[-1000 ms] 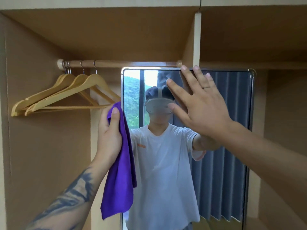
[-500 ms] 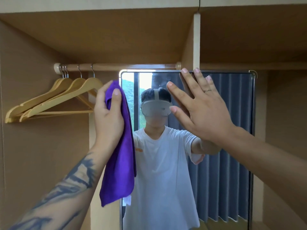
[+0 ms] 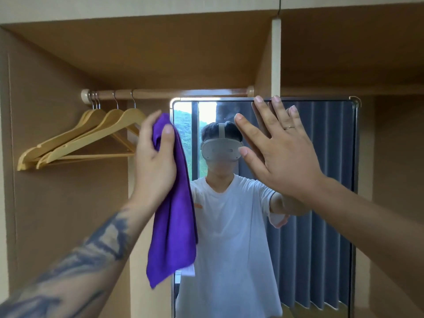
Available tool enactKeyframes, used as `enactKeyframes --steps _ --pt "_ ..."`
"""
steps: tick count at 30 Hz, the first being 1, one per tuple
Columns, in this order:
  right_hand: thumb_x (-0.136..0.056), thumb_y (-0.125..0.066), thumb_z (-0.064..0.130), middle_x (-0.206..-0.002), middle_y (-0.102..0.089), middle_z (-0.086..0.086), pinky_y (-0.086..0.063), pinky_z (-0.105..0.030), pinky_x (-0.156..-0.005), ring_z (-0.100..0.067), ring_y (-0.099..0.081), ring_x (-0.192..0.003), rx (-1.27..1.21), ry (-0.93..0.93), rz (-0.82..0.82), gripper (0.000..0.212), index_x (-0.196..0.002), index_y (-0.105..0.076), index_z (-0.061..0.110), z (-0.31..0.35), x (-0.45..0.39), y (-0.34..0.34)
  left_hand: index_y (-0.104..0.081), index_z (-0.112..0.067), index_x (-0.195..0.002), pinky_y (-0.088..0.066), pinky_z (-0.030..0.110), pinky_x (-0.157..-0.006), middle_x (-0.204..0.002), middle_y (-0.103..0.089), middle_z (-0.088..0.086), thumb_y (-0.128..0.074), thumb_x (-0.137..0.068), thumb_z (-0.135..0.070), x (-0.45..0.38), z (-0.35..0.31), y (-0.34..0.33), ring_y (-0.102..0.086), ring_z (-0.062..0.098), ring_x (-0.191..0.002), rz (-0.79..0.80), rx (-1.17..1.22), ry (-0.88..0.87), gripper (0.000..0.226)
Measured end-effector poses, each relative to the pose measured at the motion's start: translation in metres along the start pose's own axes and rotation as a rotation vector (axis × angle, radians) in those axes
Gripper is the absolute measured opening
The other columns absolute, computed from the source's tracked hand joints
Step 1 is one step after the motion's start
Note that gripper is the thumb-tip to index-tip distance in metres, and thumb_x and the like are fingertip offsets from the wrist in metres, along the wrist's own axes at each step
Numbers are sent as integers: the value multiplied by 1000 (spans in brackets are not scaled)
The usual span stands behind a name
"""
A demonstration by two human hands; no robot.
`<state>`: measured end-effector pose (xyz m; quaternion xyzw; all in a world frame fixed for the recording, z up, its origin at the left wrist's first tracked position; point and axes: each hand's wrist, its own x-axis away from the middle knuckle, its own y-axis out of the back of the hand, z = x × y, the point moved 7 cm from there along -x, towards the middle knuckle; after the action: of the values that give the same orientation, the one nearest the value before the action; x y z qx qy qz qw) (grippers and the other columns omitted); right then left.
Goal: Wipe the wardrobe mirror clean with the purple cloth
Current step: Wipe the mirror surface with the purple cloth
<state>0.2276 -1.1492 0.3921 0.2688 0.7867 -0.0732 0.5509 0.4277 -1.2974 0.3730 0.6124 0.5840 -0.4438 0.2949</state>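
Note:
The tall framed wardrobe mirror [image 3: 321, 203] stands inside the wooden wardrobe, right of centre. My left hand [image 3: 156, 166] grips the top of the purple cloth [image 3: 172, 226] at the mirror's upper left edge. The cloth hangs down in a long fold over the mirror's left frame. My right hand [image 3: 277, 152] is spread flat with fingers apart, resting against the upper part of the glass, fingertips at the top frame. A person in a white shirt and a headset is reflected in the glass.
A wooden rail [image 3: 165, 94] runs above the mirror with several wooden hangers [image 3: 91, 138] at its left end, close to my left hand. A vertical divider panel [image 3: 276, 58] rises above the mirror. Brown wardrobe walls close both sides.
My left hand has risen with the cloth from the mirror's mid-left edge to near its top left corner. My right hand has stayed on the upper glass.

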Motion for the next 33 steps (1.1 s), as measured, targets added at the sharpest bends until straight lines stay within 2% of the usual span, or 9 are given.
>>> enactKeyframes --steps 4,7,10,15,20,23,26,29,33 --pt "-109 -31 55 -175 -16 -12 -6 -56 -130 -37 -8 -162 2 -5 23 62 -167 -27 31 0 1 -1 -57 -22 -139 -35 4 -102 -127 -59 -22 -54 -108 -23 -32 -14 -4 -55 -11 -118 -64 69 -19 32" --pt "-109 -31 55 -176 -15 -11 -4 -55 -129 -36 -6 -163 -10 -9 34 62 -167 -26 32 0 2 -1 -61 -24 -133 -38 5 -97 -123 -63 -21 -54 -107 -18 -10 -6 0 -57 -14 -113 -81 111 42 28" --pt "-109 -31 55 -175 -15 -11 -2 -54 -129 -36 -6 -163 -18 -15 32 62 -166 -27 32 0 2 0 -67 -23 -126 -41 8 -94 -119 -70 -14 -53 -107 -19 33 20 7 -62 -2 -113 -71 137 180 24" --pt "-110 -29 54 -176 -12 -10 1 -53 -129 -36 -4 -163 -6 -31 59 61 -167 -24 32 2 2 -1 -72 -24 -104 -46 26 -85 -89 -72 -15 -49 -105 -13 89 45 14 -64 6 -87 -77 165 363 26" --pt "-110 -27 56 -176 -11 -8 1 -52 -129 -35 -2 -163 -9 -27 88 62 -167 -23 33 1 1 -1 -69 -34 -119 -49 39 -105 -115 -74 -7 -55 -103 -29 38 27 7 -67 18 -116 -58 184 251 22" --pt "-109 -27 56 -176 -11 -8 1 -51 -129 -34 -2 -163 -9 -38 88 62 -167 -23 34 0 2 -1 -63 -30 -133 -41 15 -103 -122 -64 -24 -55 -106 -26 -7 -6 1 -59 -4 -118 -80 113 118 29" --pt "-110 -28 55 -176 -12 -9 1 -52 -129 -35 -3 -163 -21 -46 78 62 -167 -24 33 1 3 0 -61 -27 -134 -38 7 -98 -122 -62 -25 -55 -103 -18 -16 -21 -4 -57 -7 -117 -117 119 62 33" --pt "-110 -29 52 -176 -12 -9 1 -52 -129 -35 -4 -163 -28 -60 76 61 -167 -24 33 3 4 0 -62 -29 -135 -42 12 -100 -128 -65 -17 -54 -101 -16 13 -12 0 -59 3 -122 -134 82 76 37" --pt "-112 -31 49 -176 -12 -9 1 -53 -129 -36 -4 -163 -14 -71 83 58 -168 -22 32 6 4 -1 -64 -30 -133 -46 29 -110 -130 -68 -13 -53 -103 -18 68 20 11 -60 5 -123 -118 98 178 34"
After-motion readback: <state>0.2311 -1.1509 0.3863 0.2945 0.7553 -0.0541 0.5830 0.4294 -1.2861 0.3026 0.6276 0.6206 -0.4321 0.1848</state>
